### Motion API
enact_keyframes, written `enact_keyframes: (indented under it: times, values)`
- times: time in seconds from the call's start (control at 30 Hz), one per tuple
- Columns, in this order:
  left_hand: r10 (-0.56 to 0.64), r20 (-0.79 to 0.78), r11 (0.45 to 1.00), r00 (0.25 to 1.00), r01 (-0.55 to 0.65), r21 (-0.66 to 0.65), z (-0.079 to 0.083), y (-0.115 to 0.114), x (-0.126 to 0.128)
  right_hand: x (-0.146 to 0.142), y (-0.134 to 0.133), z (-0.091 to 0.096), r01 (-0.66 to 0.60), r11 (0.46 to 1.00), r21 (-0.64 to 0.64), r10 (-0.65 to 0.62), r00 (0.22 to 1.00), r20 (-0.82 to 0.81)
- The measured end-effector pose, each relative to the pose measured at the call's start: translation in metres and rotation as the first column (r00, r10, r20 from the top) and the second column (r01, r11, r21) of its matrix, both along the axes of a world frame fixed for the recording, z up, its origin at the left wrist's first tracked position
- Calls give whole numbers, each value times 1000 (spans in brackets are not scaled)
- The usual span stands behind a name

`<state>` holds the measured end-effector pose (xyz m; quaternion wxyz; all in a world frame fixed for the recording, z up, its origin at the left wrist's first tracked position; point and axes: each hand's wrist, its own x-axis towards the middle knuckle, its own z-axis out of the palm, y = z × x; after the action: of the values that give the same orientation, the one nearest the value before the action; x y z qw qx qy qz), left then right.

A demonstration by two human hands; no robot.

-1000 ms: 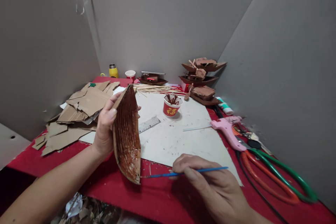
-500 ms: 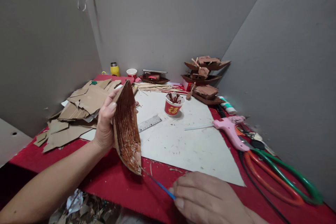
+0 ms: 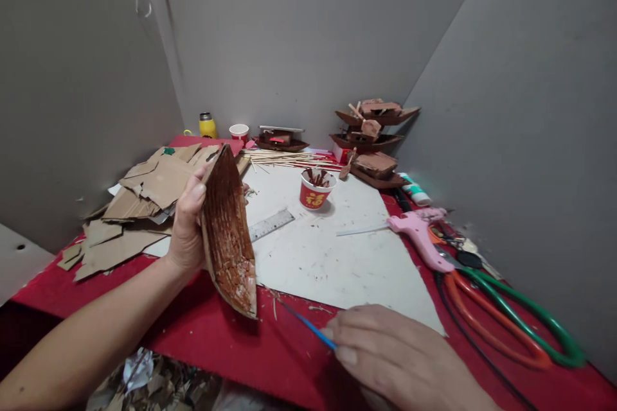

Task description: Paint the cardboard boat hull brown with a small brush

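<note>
Head view: the cardboard boat hull (image 3: 229,231) is held on edge above the near-left corner of the white sheet (image 3: 337,257), its hollow side turned toward the camera. The left hand (image 3: 186,231) clasps it from the side away from the sheet, fingers wrapped behind the shell and thumb along the rim. The inside appears coated brown over its whole visible length, glossier and patchier at the lower end, which suggests the coat there is freshest or least even; the outer face is hidden, so its state cannot be judged. The right hand (image 3: 385,353), off the sheet's near edge, has its fingers closed on a blue paintbrush (image 3: 308,326), whose tip points at the hull's lower end, close to it and seemingly not touching. On the sheet stand a red paper cup (image 3: 314,191) with brown inside and a ruler (image 3: 270,225). Left of the sheet lie cardboard scraps (image 3: 144,199); beyond its far right corner sit stacked brown boats (image 3: 373,141), apparently complete; to its right, a pink glue gun (image 3: 419,237)
</note>
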<state>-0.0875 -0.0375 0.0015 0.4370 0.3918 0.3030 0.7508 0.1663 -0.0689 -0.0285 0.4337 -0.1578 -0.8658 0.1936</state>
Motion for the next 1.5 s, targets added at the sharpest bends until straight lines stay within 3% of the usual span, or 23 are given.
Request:
enact_keyframes:
  times: [0.1, 0.17, 0.4, 0.53, 0.67, 0.8, 1.0, 1.2, 1.33, 1.5]
  values:
    - [-21, 0, 1000, 1000, 21, 11, -2, 0, -1, -4, 2, -10, -90, 948, 306, 72, 995, 70]
    - [-6, 7, 1000, 1000, 6, 15, -2, 0, 0, -6, 1, -15, -122, 928, 352, 89, 990, 109]
    - [48, 19, 999, 999, -48, 15, 3, 0, 2, -1, 2, -15, -216, 948, 233, 186, 972, 145]
    - [47, 7, 999, 999, -47, 8, 4, 0, 3, -7, 4, -12, -185, 957, 223, 181, 983, 37]
    - [29, -7, 999, 1000, -29, 27, 4, 1, 3, -9, 5, -19, -235, 955, 179, 253, 964, -86]
    - [-32, 14, 999, 999, 32, 1, 4, -1, 3, -8, 3, -14, -191, 973, 128, 207, 970, -130]
    - [-130, 25, 983, 991, 132, -127, 1, -5, 6, -6, -5, 2, -205, 978, 31, 206, 979, -13]
    - [-144, 31, 985, 989, 146, -92, 1, -2, 5, -1, -16, 0, -154, 979, -133, 137, 982, -132]
    - [-209, 34, 966, 977, 212, -147, -2, -3, 5, -5, -14, 0, -135, 985, -109, 116, 980, -162]
    - [-255, 38, 942, 966, 257, -215, -3, -7, 14, -12, -4, 5, -271, 962, -38, 268, 962, -53]
